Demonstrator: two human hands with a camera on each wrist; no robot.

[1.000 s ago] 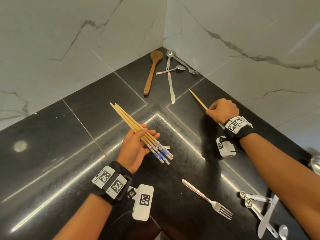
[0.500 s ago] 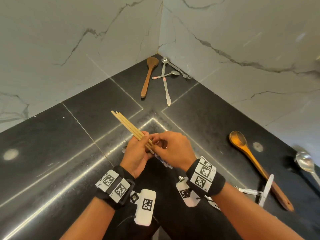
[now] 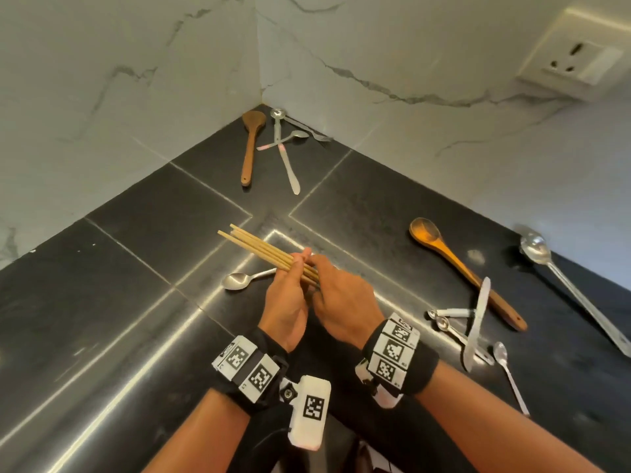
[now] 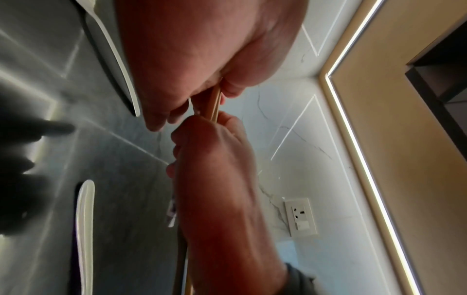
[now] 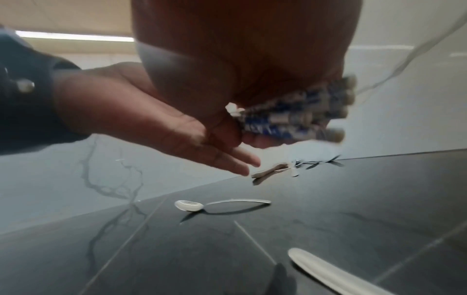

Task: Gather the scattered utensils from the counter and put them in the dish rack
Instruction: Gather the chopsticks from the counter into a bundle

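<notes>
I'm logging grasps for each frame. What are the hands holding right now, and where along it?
A bundle of wooden chopsticks. The left hand holds it near mid-length, and the right hand grips the blue-patterned end. The plain tips stick out free.

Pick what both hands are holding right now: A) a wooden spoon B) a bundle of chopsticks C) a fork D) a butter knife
B: the left hand and right hand meet around the chopsticks, whose tips stick out up and left above the counter; both wooden spoons lie untouched.
</notes>
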